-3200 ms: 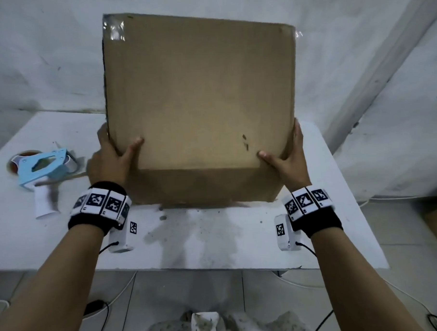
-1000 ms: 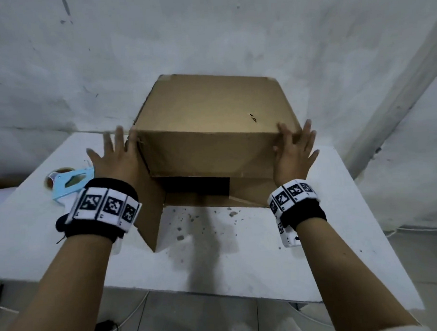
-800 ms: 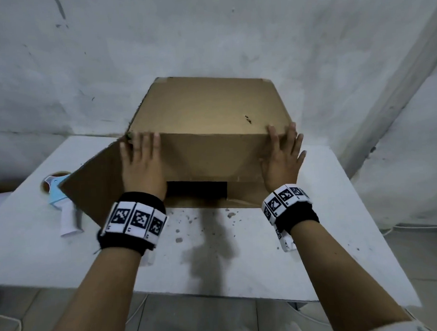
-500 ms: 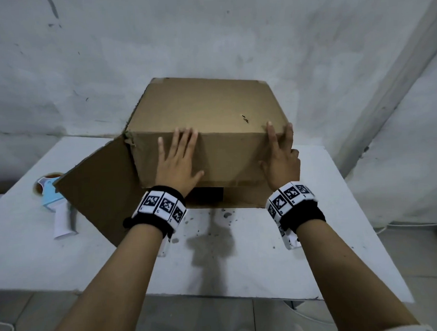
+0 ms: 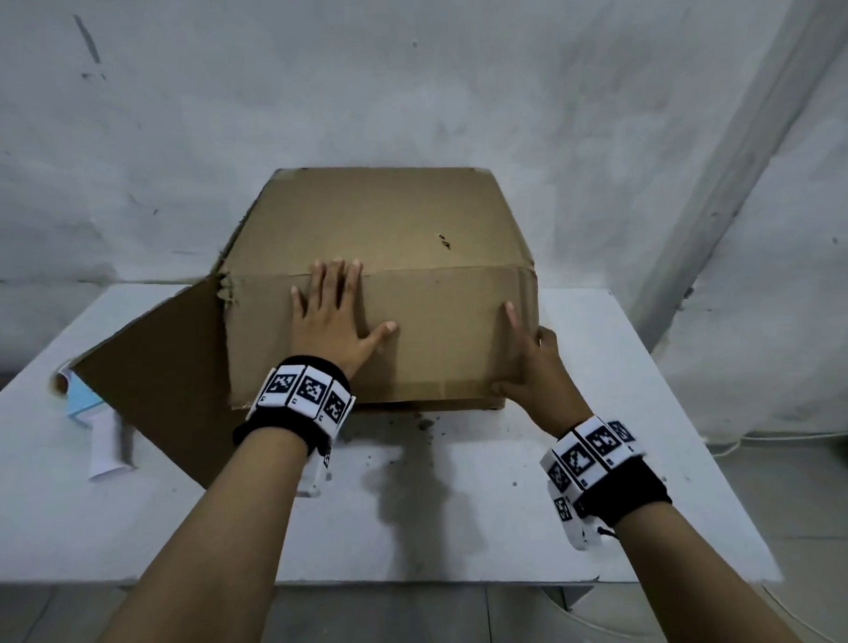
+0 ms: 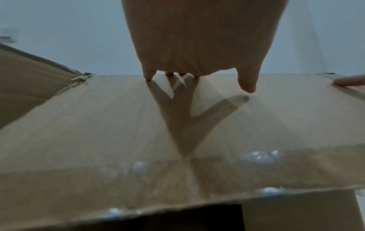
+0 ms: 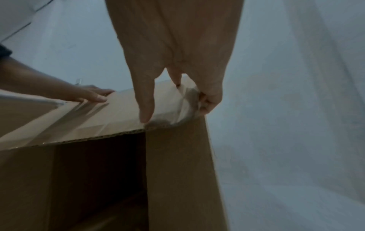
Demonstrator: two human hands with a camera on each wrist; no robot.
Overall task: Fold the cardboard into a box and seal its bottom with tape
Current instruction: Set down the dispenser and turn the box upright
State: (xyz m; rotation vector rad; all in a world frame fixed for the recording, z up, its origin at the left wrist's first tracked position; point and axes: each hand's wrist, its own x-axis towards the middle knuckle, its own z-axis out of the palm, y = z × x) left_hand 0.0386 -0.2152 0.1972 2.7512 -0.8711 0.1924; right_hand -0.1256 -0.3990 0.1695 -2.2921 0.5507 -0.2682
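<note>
The cardboard box (image 5: pixel 382 294) lies on its side on the white table (image 5: pixel 470 528), its bottom turned toward the person. The left hand (image 5: pixel 337 320) lies flat, fingers straight and spread, pressing 1 flap (image 5: pixel 437 340) shut; the right hand (image 5: pixel 535 365) curls around that flap's right edge, thumb in front, pinching the corner. The likeliest trouble, as I judge it, is spring-back: if the left palm lifts to fetch tape, the flap could swing open, since a dark gap shows beneath its free edge in the wrist views. The side flap (image 5: pixel 162 376) on the left splays wide and partly covers the blue tape dispenser (image 5: pixel 83 402), so reaching for it may nudge the box or drag the dispenser toward the table's left edge. The box sits close to the wall (image 5: pixel 402 79), leaving little room behind; bare table shows in front and to the right.
</note>
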